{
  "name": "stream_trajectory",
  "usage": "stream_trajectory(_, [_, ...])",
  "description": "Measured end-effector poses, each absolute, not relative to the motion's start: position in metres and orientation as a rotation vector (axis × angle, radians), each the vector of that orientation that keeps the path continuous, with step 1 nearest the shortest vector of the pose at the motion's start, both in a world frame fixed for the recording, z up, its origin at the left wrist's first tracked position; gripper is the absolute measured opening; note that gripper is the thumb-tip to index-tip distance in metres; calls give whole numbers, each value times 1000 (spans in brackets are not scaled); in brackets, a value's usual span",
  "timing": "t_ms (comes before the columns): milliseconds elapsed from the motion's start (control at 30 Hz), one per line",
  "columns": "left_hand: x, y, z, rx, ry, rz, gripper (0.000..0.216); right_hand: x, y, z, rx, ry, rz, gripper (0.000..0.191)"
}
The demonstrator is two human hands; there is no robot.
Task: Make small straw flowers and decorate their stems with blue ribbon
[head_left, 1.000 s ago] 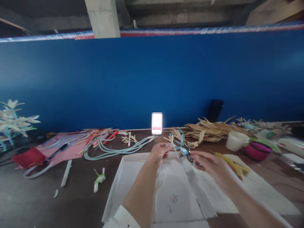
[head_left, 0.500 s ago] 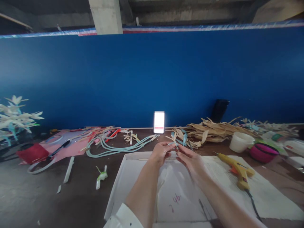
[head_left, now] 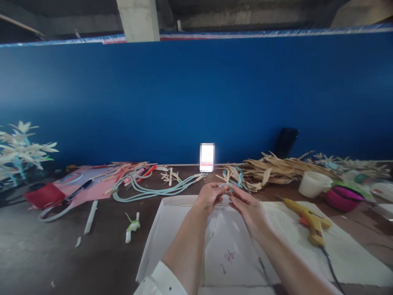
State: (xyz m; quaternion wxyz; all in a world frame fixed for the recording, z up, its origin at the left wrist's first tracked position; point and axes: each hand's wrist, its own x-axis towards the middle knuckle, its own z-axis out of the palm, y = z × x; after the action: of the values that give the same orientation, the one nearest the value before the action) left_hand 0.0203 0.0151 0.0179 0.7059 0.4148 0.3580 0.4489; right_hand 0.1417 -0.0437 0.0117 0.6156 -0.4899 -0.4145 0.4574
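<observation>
White shallow box (head_left: 172,217) at 12 o'clock, nr; handwritten "2" & "46." (head_left: 229,257) in reddish ink on its bottom. Yellow glue gun (head_left: 307,219) at 2 o'clock on paper (head_left: 346,250), print too faint to read. L hand (head_left: 209,198) & R hand (head_left: 247,203) both pinch a small straw flower (head_left: 227,178) by its base, 12 o'clock, approx. over box's far edge. Magenta pouch (head_left: 344,198), 2 o'clock; white plastic cup (head_left: 315,184) just beside it, contents hidden. Lit screen (head_left: 207,157) beyond, 12 o'clock, text blurred.
</observation>
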Motion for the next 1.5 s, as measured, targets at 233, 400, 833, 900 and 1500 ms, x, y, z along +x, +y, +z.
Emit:
stream_trajectory(233, [20, 14, 20, 917, 808, 994, 44, 145, -44, 11, -1148, -1024, 1018, 47])
stream_trajectory(400, [20, 14, 20, 923, 804, 991, 43, 146, -42, 9, -1167, -1052, 995, 47])
stream_trajectory(833, [21, 15, 17, 967, 783, 1004, 44, 152, -40, -5, -1275, -1334, 647, 43])
stream_trajectory(900, [21, 15, 17, 973, 791, 997, 44, 152, -40, -5, -1275, -1341, 630, 42])
stream_trajectory(1500, [17, 12, 26, 1035, 868, 923, 45, 156, -39, -4, -1383, -1398, 512, 41])
